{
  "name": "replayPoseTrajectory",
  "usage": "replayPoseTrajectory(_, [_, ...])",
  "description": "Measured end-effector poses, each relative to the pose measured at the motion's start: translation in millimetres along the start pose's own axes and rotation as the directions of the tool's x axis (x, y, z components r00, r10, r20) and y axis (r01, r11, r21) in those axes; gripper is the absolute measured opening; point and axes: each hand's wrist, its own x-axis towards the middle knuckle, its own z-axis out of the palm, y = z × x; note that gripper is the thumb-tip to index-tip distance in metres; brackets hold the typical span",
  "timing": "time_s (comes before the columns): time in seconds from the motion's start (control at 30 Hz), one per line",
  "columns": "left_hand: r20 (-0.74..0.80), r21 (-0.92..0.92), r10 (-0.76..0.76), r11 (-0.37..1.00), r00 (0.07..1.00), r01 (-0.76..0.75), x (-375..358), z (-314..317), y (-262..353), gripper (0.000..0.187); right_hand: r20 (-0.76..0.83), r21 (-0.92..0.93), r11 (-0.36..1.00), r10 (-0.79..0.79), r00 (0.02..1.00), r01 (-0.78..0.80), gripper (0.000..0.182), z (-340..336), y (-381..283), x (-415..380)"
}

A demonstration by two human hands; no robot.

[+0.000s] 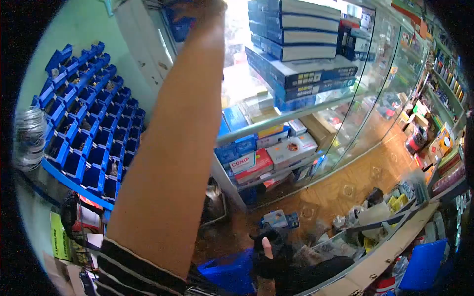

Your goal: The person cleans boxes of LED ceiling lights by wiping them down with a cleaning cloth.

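Observation:
My left arm, in a striped sleeve, stretches up across the view. My left hand is at the top edge beside stacked blue-and-white boxes on the glass display case; its fingers are cut off and blurred. At the bottom centre, my right hand is closed round a black object, with the thumb on top. What the black object is cannot be made out. A blue-and-white packet lies on the floor just beyond it.
Blue parts bins hang on the left wall, with a coil of wire beside them. Boxes fill the lower shelf of the glass case. Plastic bags and goods clutter the right side, near a blue panel. Shelves stand at the far right.

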Motion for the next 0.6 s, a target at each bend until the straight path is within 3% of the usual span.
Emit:
replayPoseTrajectory(0.07, [-0.021,0.096,-0.064,0.993,0.998,0.066,15,10,4,0.068,0.005,-0.004,1.0,0.013,1.0,-0.013,0.024,-1,-3,3])
replayPoseTrajectory(0.1, [-0.036,-0.089,-0.278,0.958,0.96,0.274,30,10,9,0.06,0.005,-0.002,1.0,0.02,1.0,-0.02,0.024,0,-5,6])
replayPoseTrajectory(0.2, [0.036,0.115,-0.131,0.985,0.991,0.126,41,27,1,0.049,-0.019,0.014,1.0,0.012,1.0,-0.011,0.024,7,1,6])
replayPoseTrajectory(0.23, [-0.341,-0.31,-0.117,0.951,0.933,0.006,45,58,-11,0.044,-0.033,0.026,1.0,0.005,0.999,-0.004,0.024,9,4,7])
replayPoseTrajectory(0.3, [-0.61,-0.367,-0.04,0.899,0.791,-0.237,69,97,-22,0.044,-0.028,0.017,1.0,0.009,1.0,-0.008,0.024,7,6,3])
replayPoseTrajectory(0.33, [-0.723,-0.369,-0.023,0.858,0.691,-0.358,72,107,-26,0.044,0.07,-0.036,0.998,0.06,0.996,-0.057,0.024,-1,-6,7])
replayPoseTrajectory(0.37, [-0.547,0.086,0.146,0.989,0.825,-0.118,75,111,-31,0.047,0.168,-0.099,0.991,0.11,0.98,-0.095,0.024,-9,-18,12])
replayPoseTrajectory(0.4, [-0.459,0.052,0.066,0.998,0.886,-0.047,56,82,-25,0.049,0.26,-0.157,0.979,0.165,0.951,-0.127,0.024,-14,-24,15])
replayPoseTrajectory(0.5, [-0.23,-0.054,-0.141,0.99,0.963,0.132,23,23,-15,0.056,-0.136,0.195,0.978,-0.054,0.989,0.08,0.04,32,20,-2])
replayPoseTrajectory(0.6, [0.054,-0.03,-0.043,0.999,0.998,0.045,5,-15,-12,0.055,-0.007,0.073,0.995,-0.069,0.998,0.07,0.05,18,-10,-4])
